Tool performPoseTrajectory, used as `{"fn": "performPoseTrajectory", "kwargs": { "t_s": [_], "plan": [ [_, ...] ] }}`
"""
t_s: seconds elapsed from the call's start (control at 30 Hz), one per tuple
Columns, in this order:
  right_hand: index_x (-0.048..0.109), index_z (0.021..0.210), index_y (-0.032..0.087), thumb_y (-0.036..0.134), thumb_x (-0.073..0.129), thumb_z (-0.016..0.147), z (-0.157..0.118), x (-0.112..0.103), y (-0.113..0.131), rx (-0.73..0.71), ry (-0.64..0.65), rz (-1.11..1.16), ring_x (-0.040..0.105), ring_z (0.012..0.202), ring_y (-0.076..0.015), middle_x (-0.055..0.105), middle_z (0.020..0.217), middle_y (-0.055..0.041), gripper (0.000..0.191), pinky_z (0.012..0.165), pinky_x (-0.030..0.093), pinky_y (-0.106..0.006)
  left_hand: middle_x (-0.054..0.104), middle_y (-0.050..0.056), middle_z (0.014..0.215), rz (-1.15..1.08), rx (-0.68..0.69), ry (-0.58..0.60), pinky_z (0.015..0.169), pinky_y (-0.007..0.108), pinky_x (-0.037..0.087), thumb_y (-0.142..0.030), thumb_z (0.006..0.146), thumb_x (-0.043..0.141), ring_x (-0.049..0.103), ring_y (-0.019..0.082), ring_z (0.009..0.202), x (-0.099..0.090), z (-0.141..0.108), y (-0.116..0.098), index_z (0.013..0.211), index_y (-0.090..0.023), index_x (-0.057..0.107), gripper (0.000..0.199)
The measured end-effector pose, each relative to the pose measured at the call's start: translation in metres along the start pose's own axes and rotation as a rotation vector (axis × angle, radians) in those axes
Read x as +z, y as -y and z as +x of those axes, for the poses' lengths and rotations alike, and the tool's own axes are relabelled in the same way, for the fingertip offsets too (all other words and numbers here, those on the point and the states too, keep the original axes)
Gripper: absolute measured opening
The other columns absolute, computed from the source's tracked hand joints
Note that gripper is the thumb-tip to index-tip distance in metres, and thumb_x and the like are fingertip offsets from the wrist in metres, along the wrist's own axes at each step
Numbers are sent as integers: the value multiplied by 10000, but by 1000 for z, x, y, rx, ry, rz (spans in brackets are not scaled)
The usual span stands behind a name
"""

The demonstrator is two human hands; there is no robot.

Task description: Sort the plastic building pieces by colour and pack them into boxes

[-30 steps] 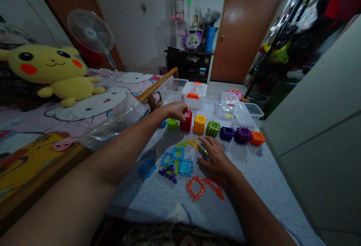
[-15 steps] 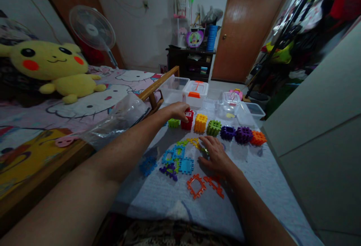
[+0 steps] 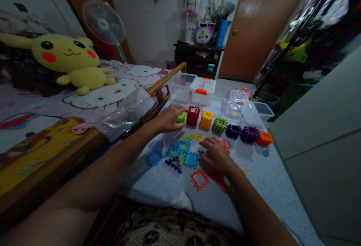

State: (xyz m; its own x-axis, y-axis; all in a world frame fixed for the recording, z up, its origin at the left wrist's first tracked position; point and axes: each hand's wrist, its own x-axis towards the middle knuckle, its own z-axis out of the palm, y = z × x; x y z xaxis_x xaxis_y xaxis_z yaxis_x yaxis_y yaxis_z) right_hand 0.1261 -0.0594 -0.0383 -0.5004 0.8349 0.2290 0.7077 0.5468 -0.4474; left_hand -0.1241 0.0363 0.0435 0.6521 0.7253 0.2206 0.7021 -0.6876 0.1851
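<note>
My left hand [image 3: 170,118] is open beside a red stack [image 3: 193,116] of plastic interlocking tiles, its fingertips close to the stack's side. A lime green stack [image 3: 181,117] is partly covered by that hand. To the right, my right hand [image 3: 216,153] hovers or rests over the cloth with fingers spread, holding nothing visible. Blue tiles [image 3: 191,160], a purple triangular tile [image 3: 174,163] and yellow tiles [image 3: 197,137] lie loose to its left. An orange square frame [image 3: 200,179] lies below it. Another orange piece [image 3: 218,181] is partly under my right wrist.
Yellow [image 3: 207,120], green [image 3: 219,125], purple [image 3: 249,134] and orange [image 3: 265,138] stacks continue the row. Clear plastic boxes [image 3: 202,88] stand behind. A wooden bed rail [image 3: 166,79] and a plastic bag [image 3: 126,112] border the left side; a pale cabinet [image 3: 318,125] borders the right.
My left hand has let go of the red stack and drawn back to the left, over the lime green one. The right hand has shifted slightly left. The camera view has turned a little left.
</note>
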Motion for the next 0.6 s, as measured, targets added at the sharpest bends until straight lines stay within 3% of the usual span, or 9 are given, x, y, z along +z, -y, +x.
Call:
{"fn": "performPoseTrajectory", "kwargs": {
  "t_s": [0.13,0.23,0.37,0.6],
  "plan": [
    [661,1070,186,293,656,834,2,4,15,-44,126,21,512,988,-244,638,1053,-82,259,901,416,-404,608,103,1204,-141,-5,180,1037,384,399,-277,825,664,537,258,1172,17,-48,-13,1152,-171,605,349],
    [640,1130,194,408,742,761,2,7,23,-61,183,13,494,1021,-262,611,1107,-91,439,912,414,-414,578,105,1271,-211,-24,253,1066,389,386,-328,759,740,508,267,1220,33,-67,-23,1247,-180,556,542],
    [604,1188,185,350,737,750,1,10,28,-66,194,-14,486,1041,-261,587,1122,-95,487,924,409,-404,547,119,1330,-225,-105,295,1084,379,378,-307,726,759,497,264,1252,47,-71,-32,1313,-172,497,657],
    [629,984,165,269,583,850,1,5,18,-26,126,37,530,926,-219,628,954,-83,176,854,404,-352,568,100,1332,-234,-111,233,1088,388,384,-206,721,682,522,253,1244,58,-61,-35,1314,-212,489,623]
  ]
}}
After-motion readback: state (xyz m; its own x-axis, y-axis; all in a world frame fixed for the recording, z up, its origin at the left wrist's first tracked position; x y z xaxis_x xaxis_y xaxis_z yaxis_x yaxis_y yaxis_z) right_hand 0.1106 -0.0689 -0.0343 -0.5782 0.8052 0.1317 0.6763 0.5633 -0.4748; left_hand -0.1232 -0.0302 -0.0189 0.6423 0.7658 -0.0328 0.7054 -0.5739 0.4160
